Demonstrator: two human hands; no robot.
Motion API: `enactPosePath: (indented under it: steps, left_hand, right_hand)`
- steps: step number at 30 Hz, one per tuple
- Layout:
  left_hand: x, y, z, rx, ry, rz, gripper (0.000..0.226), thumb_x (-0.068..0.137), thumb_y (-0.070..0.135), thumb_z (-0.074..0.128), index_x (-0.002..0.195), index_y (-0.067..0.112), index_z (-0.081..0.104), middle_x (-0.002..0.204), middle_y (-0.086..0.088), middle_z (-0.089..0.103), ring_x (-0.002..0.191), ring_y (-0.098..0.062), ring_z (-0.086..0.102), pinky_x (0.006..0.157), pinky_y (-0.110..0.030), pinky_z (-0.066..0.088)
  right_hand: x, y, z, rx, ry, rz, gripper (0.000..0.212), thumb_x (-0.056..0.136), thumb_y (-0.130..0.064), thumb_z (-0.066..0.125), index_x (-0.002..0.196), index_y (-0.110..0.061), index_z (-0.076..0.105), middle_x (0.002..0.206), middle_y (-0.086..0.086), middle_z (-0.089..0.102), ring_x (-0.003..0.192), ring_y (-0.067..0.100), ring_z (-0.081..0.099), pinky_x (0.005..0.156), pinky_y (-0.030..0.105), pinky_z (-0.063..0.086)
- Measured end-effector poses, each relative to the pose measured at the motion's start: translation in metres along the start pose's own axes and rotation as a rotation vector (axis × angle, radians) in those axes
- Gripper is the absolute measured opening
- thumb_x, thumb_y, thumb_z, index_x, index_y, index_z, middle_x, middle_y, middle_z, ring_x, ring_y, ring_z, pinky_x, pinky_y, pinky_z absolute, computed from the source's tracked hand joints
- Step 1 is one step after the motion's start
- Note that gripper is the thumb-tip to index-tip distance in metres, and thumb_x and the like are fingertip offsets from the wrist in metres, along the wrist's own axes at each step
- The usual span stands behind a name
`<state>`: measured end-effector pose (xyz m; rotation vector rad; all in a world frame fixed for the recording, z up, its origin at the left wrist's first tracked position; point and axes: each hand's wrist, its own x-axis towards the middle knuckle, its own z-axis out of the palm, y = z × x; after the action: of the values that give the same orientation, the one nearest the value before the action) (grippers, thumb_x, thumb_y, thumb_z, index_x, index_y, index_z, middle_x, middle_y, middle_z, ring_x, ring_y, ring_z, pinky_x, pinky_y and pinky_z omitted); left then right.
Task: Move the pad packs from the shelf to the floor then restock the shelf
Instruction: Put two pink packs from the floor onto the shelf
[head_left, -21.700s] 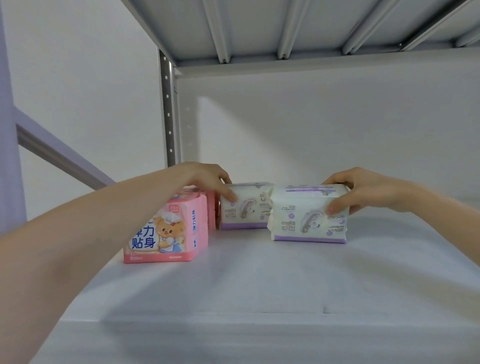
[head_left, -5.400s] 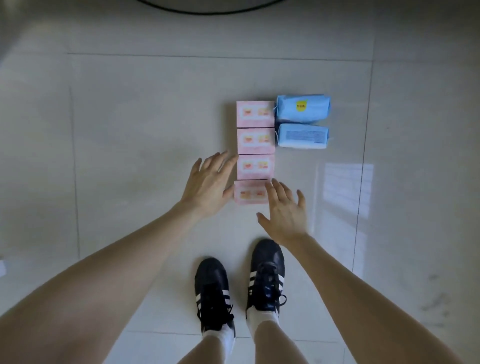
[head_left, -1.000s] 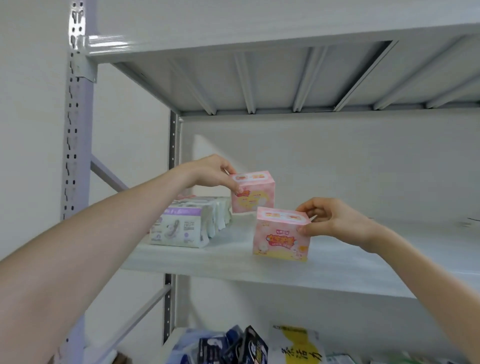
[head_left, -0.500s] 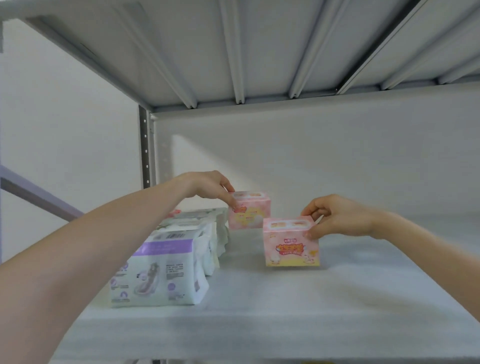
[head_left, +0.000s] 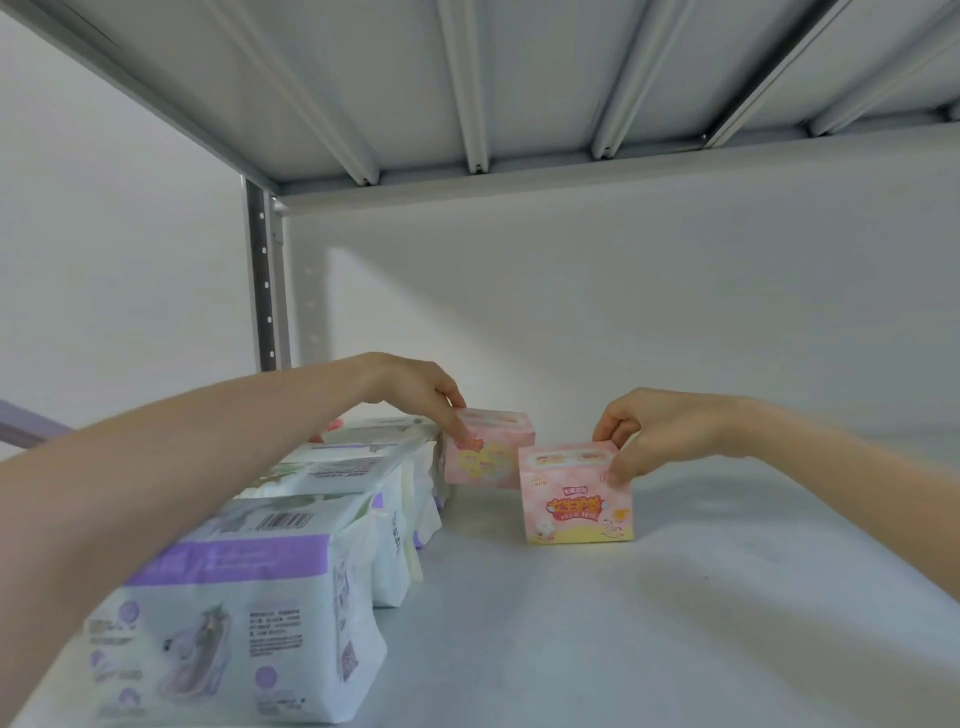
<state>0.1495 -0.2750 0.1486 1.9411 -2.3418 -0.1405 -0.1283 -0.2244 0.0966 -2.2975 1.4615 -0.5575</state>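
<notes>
Two small pink boxes stand on the grey shelf (head_left: 649, 623). My left hand (head_left: 415, 389) pinches the top left corner of the rear pink box (head_left: 485, 457), which sits close to the back wall. My right hand (head_left: 654, 431) grips the top right corner of the front pink box (head_left: 574, 499), thumb on its front face. A row of several white and purple pad packs (head_left: 249, 597) runs along the shelf's left side, from the front edge back to the rear pink box.
The underside of the upper shelf (head_left: 519, 78) with metal ribs hangs overhead. A perforated upright post (head_left: 262, 275) stands at the back left corner. The white back wall (head_left: 623, 301) closes the shelf behind the boxes.
Compared with half a second ago, the camera has come closer and lower to the shelf. Both pink boxes now rest on the shelf surface, still held by my hands.
</notes>
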Motion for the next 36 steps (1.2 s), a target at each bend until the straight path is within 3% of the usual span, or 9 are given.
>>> enactPosePath:
  steps: [4, 8, 12, 14, 18, 24, 30, 33, 36]
  left_hand:
    - [0.008, 0.004, 0.008, 0.035, -0.028, 0.043, 0.070, 0.070, 0.058, 0.076, 0.130, 0.030, 0.054, 0.124, 0.014, 0.054, 0.121, -0.013, 0.049, 0.107, -0.032, 0.037]
    - [0.020, 0.004, 0.017, 0.036, -0.037, 0.083, 0.068, 0.073, 0.055, 0.076, 0.131, 0.025, 0.054, 0.125, 0.011, 0.056, 0.117, -0.011, 0.052, 0.099, -0.025, 0.043]
    - [0.024, -0.001, 0.021, 0.106, -0.091, 0.088, 0.059, 0.077, 0.054, 0.072, 0.125, 0.022, 0.060, 0.125, 0.007, 0.060, 0.118, -0.014, 0.054, 0.104, -0.031, 0.043]
    - [0.024, -0.002, 0.022, 0.136, -0.102, 0.084, 0.061, 0.078, 0.056, 0.070, 0.127, 0.020, 0.060, 0.131, 0.004, 0.058, 0.121, -0.016, 0.052, 0.108, -0.035, 0.040]
    - [0.015, 0.000, 0.013, 0.159, -0.125, 0.047, 0.076, 0.078, 0.053, 0.072, 0.141, 0.020, 0.045, 0.143, 0.008, 0.046, 0.131, -0.013, 0.042, 0.106, -0.027, 0.034]
    - [-0.010, 0.010, 0.000, 0.089, -0.235, 0.010, 0.086, 0.070, 0.051, 0.078, 0.144, 0.024, 0.042, 0.153, 0.011, 0.034, 0.145, -0.014, 0.021, 0.121, -0.042, 0.013]
    - [-0.014, 0.013, 0.013, 0.132, -0.281, 0.047, 0.073, 0.067, 0.057, 0.076, 0.130, 0.024, 0.058, 0.138, 0.008, 0.051, 0.132, -0.016, 0.043, 0.114, -0.037, 0.033]
    - [-0.012, 0.010, 0.014, 0.140, -0.239, 0.060, 0.076, 0.068, 0.056, 0.076, 0.134, 0.025, 0.055, 0.136, 0.011, 0.051, 0.128, -0.014, 0.045, 0.109, -0.030, 0.034]
    - [-0.010, 0.008, 0.014, 0.170, -0.199, 0.069, 0.079, 0.070, 0.054, 0.077, 0.138, 0.026, 0.050, 0.123, 0.015, 0.049, 0.118, -0.009, 0.043, 0.096, -0.023, 0.033]
  right_hand:
    - [0.008, 0.000, 0.003, 0.042, -0.020, 0.005, 0.023, 0.078, -0.011, 0.073, 0.100, -0.007, 0.067, 0.100, 0.011, 0.070, 0.083, 0.014, 0.065, 0.074, 0.019, 0.055]
    - [0.013, 0.002, 0.005, 0.058, -0.026, 0.017, 0.025, 0.079, -0.013, 0.073, 0.102, -0.006, 0.068, 0.107, 0.013, 0.071, 0.085, 0.014, 0.065, 0.078, 0.021, 0.055]
    - [0.013, 0.003, 0.008, 0.076, -0.008, 0.049, 0.046, 0.079, -0.017, 0.074, 0.120, -0.007, 0.056, 0.112, 0.012, 0.068, 0.099, 0.019, 0.068, 0.085, 0.025, 0.056]
    - [0.011, 0.004, 0.009, 0.086, -0.009, 0.065, 0.058, 0.079, -0.017, 0.074, 0.130, -0.007, 0.048, 0.114, 0.011, 0.067, 0.103, 0.021, 0.067, 0.088, 0.026, 0.055]
    - [0.006, 0.004, 0.010, 0.128, -0.019, 0.083, 0.063, 0.079, -0.015, 0.075, 0.135, -0.004, 0.046, 0.112, 0.011, 0.069, 0.101, 0.020, 0.068, 0.082, 0.022, 0.055]
    - [0.008, -0.004, 0.019, 0.140, 0.010, 0.090, 0.065, 0.080, -0.015, 0.076, 0.136, -0.002, 0.045, 0.111, 0.011, 0.067, 0.098, 0.022, 0.069, 0.090, 0.030, 0.055]
    - [0.022, -0.019, 0.032, 0.144, 0.017, 0.071, 0.080, 0.079, -0.020, 0.077, 0.143, 0.000, 0.034, 0.110, 0.011, 0.066, 0.099, 0.023, 0.069, 0.088, 0.031, 0.056]
    - [0.030, -0.026, 0.039, 0.197, 0.007, 0.065, 0.086, 0.080, -0.019, 0.077, 0.147, -0.002, 0.026, 0.104, 0.000, 0.061, 0.100, 0.021, 0.068, 0.079, 0.024, 0.058]
    - [0.037, -0.032, 0.044, 0.218, 0.003, 0.057, 0.088, 0.080, -0.018, 0.077, 0.149, -0.003, 0.024, 0.116, 0.002, 0.054, 0.102, 0.019, 0.066, 0.077, 0.022, 0.057]
